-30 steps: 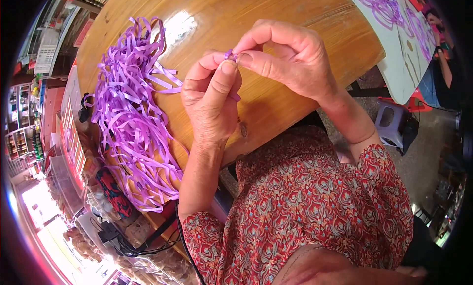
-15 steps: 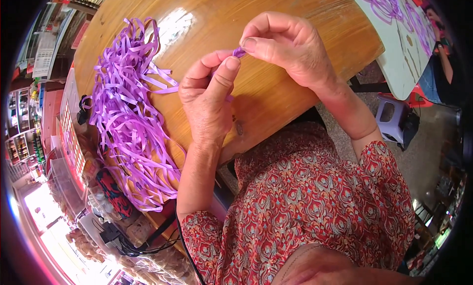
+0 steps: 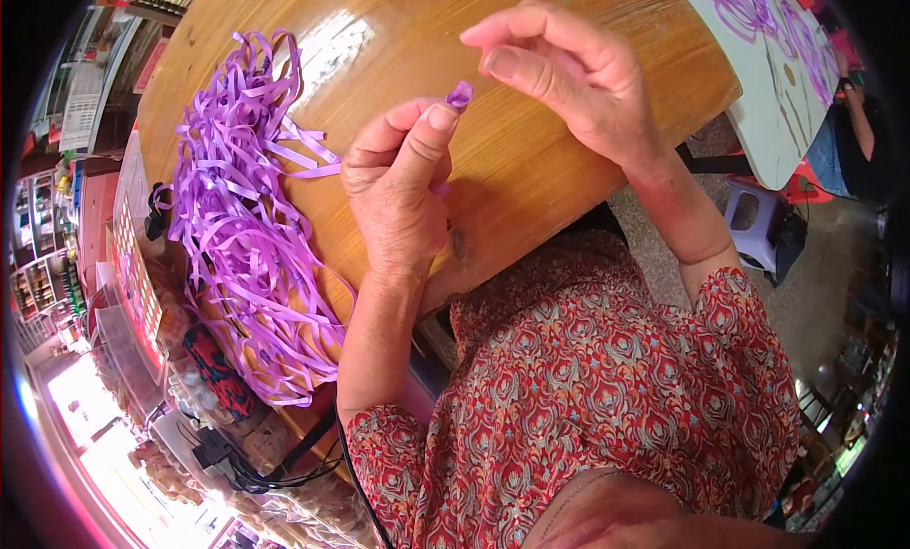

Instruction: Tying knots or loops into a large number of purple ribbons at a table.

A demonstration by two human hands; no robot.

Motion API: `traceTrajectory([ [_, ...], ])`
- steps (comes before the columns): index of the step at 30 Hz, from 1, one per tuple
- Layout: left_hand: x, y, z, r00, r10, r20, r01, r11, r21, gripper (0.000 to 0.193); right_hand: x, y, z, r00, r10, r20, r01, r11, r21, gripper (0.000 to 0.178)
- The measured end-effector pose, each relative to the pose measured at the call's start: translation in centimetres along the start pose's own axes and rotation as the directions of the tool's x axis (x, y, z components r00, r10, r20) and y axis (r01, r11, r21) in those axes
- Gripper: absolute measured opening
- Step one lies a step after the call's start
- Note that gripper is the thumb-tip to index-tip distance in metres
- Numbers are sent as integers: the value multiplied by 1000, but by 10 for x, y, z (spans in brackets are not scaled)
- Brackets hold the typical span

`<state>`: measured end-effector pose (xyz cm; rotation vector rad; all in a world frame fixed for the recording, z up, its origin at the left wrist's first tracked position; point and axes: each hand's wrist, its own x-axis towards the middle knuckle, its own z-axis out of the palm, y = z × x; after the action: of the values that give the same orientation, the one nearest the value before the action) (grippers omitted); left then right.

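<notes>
Between thumb and forefinger, my left hand [image 3: 403,170] pinches a purple ribbon [image 3: 460,96], whose folded or twisted end pokes up past the fingertips. Most of that piece is hidden behind the hand. My right hand [image 3: 573,80] hovers just to the right and above, its thumb and forefinger apart and nothing visible between them. To the left of my left hand, a big tangled heap of purple ribbons [image 3: 242,208] covers that side of the wooden table [image 3: 531,193].
A white table [image 3: 773,94] at the far right bears more purple ribbon [image 3: 735,4], with a person [image 3: 839,141] beside it. A lilac plastic stool [image 3: 754,222] stands on the floor below. Black cables [image 3: 237,464] and bagged goods crowd the lower left.
My right hand has let go of the ribbon end and drawn away up and to the right, its fingers spreading. The left hand keeps its pinch, nearly still.
</notes>
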<state>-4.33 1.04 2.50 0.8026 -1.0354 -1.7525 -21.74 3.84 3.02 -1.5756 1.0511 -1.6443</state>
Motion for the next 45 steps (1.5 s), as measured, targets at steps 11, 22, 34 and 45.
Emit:
traceTrajectory([
  [11,0,-1,-2,1000,2,31,-2,1000,-25,9,7,-4,-3,970,-188,153,221,943,-247,18],
  [22,-3,-1,0,1000,-16,14,16,999,45,10,2,-1,1,982,-129,139,147,981,-130,7],
  [34,1,-1,-2,1000,3,17,-3,1000,1,10,7,-4,-2,969,-184,167,221,945,-240,28],
  [45,-4,-10,-7,996,86,32,-90,986,144,7,4,-8,-6,819,-418,394,573,635,-518,20],
])
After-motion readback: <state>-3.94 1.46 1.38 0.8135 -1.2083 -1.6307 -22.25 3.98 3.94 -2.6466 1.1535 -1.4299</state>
